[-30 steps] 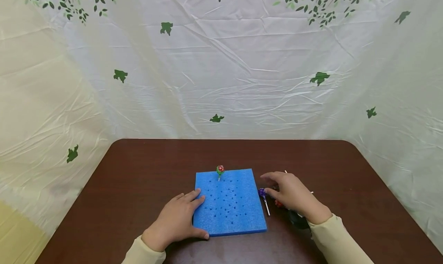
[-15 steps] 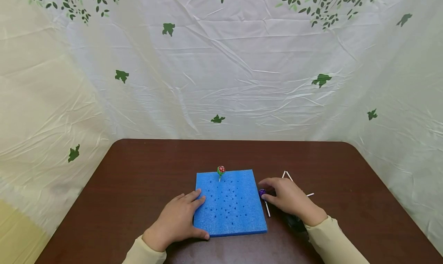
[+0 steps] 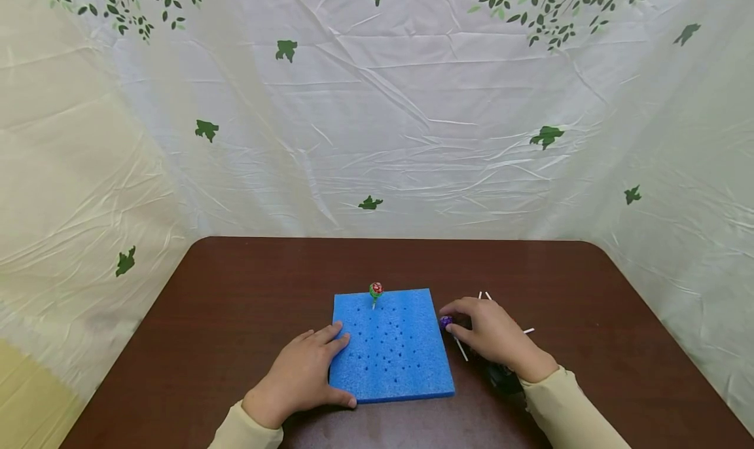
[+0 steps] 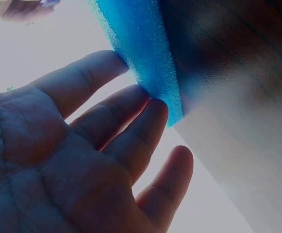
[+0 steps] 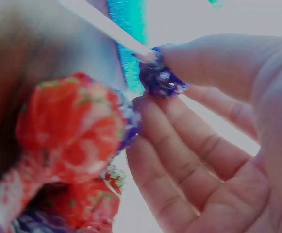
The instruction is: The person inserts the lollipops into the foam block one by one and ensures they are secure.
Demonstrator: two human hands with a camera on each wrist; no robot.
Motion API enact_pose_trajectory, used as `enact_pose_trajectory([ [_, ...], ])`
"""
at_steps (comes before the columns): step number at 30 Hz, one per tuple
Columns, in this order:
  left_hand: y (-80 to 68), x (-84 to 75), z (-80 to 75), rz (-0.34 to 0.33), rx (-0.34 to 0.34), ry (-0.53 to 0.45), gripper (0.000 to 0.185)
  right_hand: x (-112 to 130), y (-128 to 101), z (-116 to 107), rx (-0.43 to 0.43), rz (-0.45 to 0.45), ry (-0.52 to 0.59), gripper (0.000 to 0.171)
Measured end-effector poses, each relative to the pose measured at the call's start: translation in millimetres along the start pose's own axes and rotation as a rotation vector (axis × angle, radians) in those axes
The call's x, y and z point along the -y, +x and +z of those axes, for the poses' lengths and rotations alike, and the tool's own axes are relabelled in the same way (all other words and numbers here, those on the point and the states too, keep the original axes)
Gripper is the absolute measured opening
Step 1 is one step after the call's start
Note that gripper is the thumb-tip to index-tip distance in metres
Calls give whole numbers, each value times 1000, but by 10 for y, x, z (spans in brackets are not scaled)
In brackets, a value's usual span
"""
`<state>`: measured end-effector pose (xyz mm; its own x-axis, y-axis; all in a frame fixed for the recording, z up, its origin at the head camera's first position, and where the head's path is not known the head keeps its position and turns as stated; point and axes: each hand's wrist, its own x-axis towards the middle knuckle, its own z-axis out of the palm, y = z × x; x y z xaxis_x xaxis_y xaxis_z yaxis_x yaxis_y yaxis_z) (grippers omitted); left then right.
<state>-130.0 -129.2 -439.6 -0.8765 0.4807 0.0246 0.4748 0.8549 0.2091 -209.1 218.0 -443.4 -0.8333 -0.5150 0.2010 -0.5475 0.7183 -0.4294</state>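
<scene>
Right hand [image 3: 493, 334] is pinching the purple-wrapped lollipop [image 3: 446, 321] by its head, thumb and forefinger closed on the wrapper; the right wrist view confirms it, purple head [image 5: 161, 77] caught between the thumb and fingertips [image 5: 153, 104]. From my grip the candy head sits at about 9 o'clock, just beside the right edge of the blue foam board [image 3: 391, 344], and its white stick [image 3: 461, 349] trails back toward 5 o'clock, so the long axis lies low and slanted, not upright over the holes. I judge the stick end has to swing down before it can meet any hole, and the right hand is plainly the nearer one. Left hand [image 3: 300, 376] lies flat, fingers relaxed and straight, pressing on the near left corner of the board; in the left wrist view the fingertips [image 4: 150, 109] touch the foam edge [image 4: 145, 53], holding nothing. One red-and-green lollipop [image 3: 375, 290] stands upright at the board's far edge, 12 o'clock side. More wrapped lollipops lie under and behind my right hand, a red wrapped one [image 5: 73, 131] close against the palm in the wrist view, and a few white sticks [image 3: 486, 296] poke out past the knuckles at 1 o'clock. Surface is a dark brown table [image 3: 235, 285] with rounded far corners. Behind and on both sides hangs a wrinkled white curtain with green leaf print [image 3: 377, 108].
</scene>
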Motion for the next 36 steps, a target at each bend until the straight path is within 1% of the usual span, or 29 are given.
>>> enact_pose_trajectory([
  [4, 1, 2, 6, 1, -1, -2, 101, 10, 2, -43, -55, 11, 49, 25],
  [8, 2, -2, 11, 0, -2, -2, 101, 21, 10, -65, -68, 16, 106, 28],
  [11, 3, -3, 14, 1, -6, 1, 101, 43, 38, -71, -87, 4, 144, 27],
  [19, 1, -1, 14, 0, -6, -3, 101, 188, 200, -89, -135, 31, 245, 25],
  [22, 2, 2, 9, -3, -2, -9, 101, 255, 296, -94, -157, 31, 274, 28],
  [26, -1, 5, 1, -5, -4, -12, 101, 342, 455, -52, -204, 34, 300, 33],
  [30, -8, 2, 4, -2, -9, -5, 101, 404, 583, 31, -247, 36, 311, 32],
  [36, 6, 10, 11, -4, -2, 4, 101, 422, 660, 130, -269, 28, 342, 31],
])
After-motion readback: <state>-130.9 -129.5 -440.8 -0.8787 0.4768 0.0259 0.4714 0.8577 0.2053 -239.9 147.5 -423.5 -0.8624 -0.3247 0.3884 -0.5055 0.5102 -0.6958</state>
